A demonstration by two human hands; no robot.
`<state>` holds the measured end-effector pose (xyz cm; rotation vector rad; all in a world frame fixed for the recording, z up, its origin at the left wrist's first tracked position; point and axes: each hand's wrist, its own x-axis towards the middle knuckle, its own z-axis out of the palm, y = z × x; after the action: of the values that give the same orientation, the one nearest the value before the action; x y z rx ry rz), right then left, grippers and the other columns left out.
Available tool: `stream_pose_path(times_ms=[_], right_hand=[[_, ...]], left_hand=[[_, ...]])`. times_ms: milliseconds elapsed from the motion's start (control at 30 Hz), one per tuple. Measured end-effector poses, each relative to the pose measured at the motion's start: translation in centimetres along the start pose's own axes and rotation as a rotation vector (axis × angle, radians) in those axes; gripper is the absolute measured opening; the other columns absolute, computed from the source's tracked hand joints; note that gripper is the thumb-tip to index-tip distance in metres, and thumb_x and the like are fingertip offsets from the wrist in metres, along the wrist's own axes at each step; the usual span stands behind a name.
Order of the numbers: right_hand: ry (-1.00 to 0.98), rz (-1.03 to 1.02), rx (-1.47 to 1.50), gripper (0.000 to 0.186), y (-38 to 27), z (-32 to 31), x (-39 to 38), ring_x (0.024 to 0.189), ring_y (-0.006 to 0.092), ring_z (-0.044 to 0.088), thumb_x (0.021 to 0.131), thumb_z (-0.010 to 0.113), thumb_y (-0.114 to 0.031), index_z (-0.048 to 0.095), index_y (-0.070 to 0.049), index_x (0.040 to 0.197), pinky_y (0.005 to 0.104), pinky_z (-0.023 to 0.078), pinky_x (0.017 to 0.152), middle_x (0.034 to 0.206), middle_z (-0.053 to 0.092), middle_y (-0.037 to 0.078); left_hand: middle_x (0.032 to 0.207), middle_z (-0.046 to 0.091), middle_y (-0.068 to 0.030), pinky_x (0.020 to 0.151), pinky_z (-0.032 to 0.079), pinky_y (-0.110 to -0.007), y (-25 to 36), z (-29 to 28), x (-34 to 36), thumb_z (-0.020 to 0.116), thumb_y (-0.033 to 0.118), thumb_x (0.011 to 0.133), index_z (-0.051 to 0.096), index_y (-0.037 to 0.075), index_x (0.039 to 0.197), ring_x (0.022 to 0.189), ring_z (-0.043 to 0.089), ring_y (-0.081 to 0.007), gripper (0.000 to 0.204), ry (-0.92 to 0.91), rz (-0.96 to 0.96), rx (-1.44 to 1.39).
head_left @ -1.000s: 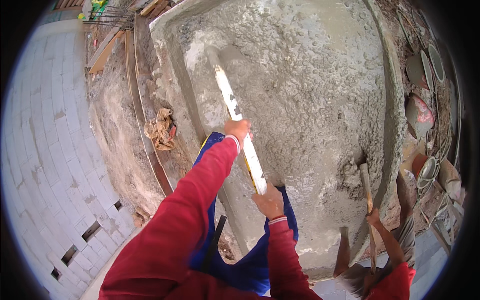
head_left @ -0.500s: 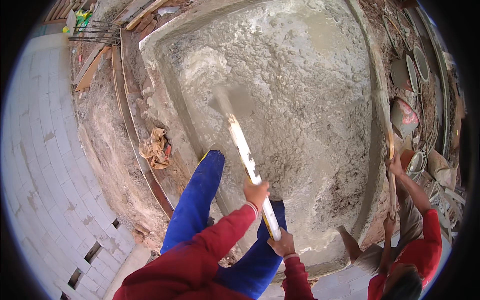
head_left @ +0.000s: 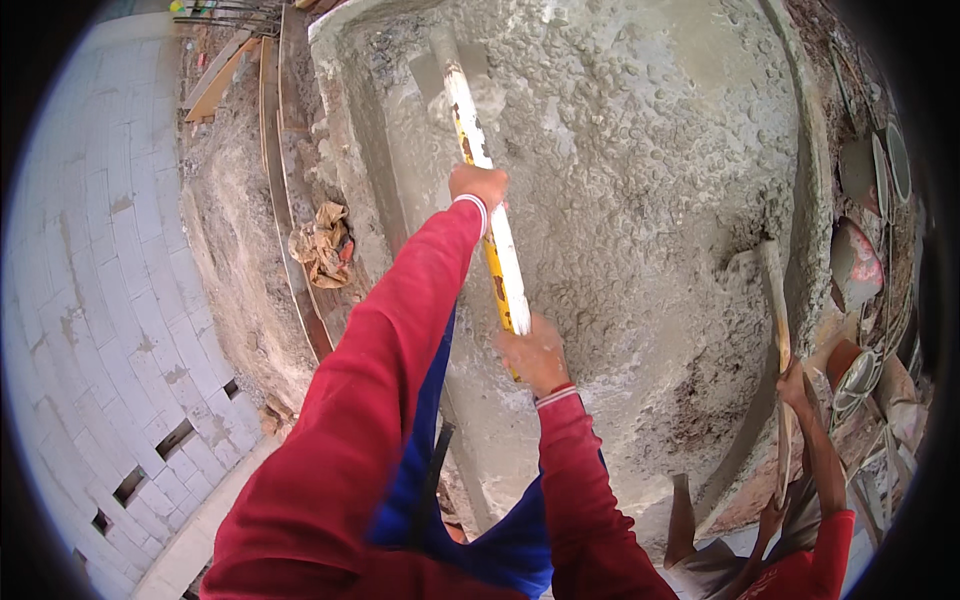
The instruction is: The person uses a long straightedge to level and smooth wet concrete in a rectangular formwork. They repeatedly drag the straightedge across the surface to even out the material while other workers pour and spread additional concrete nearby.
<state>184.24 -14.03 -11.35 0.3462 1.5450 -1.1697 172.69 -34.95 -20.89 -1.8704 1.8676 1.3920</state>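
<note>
1. Hoe [head_left: 468,125]: over wet cement mix [head_left: 640,250], blade [head_left: 427,77] at upper left.
2. Left hand [head_left: 478,185]: wrapped tightly around the white-and-yellow handle [head_left: 507,262].
3. Right hand [head_left: 537,355]: closed around the handle's lower end.
4. Co-worker [head_left: 832,550]: gripping wooden-handled tool [head_left: 777,305].

Down the left of my feed run rows of grey blocks [head_left: 90,250], floor or wall I can't tell, with dark rectangular gaps [head_left: 175,439] low down; a pale strip [head_left: 208,520] borders them there. Beside them I see rough bare earth [head_left: 235,250], then long wooden boards [head_left: 270,130], all in soft, even daylight
</note>
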Motion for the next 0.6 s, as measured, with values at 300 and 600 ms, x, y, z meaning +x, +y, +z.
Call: stream_pose_path(times_ms=[300, 600], right_hand=[[0.125, 0.288, -0.064, 0.028, 8.6, -7.5, -18.9, 0.052, 0.0271, 0.063, 0.074, 0.069, -0.021, 0.062, 0.001, 0.089, 0.0385, 0.052, 0.054, 0.064, 0.063, 0.017], [0.239, 0.263, -0.645, 0.036, 19.0, -10.2, -30.7, 0.076, 0.0417, 0.069, 0.067, 0.073, -0.025, 0.064, -0.003, 0.095, 0.0479, 0.056, 0.071, 0.077, 0.069, 0.023]], left_hand=[[0.069, 0.063, -0.0153, 0.042, 0.050, -0.037, -10.3, 4.9, -21.1, 0.068, 0.000, 0.075, 0.061, -0.014, 0.090, 0.049, 0.061, -0.0225, 0.022, -0.213, -0.154, -0.088], [0.083, 0.062, -0.0117, 0.049, 0.055, -0.035, -17.3, 1.0, -35.7, 0.068, -0.005, 0.073, 0.054, 0.000, 0.105, 0.057, 0.063, -0.0219, 0.036, -0.324, -0.486, -0.393]])
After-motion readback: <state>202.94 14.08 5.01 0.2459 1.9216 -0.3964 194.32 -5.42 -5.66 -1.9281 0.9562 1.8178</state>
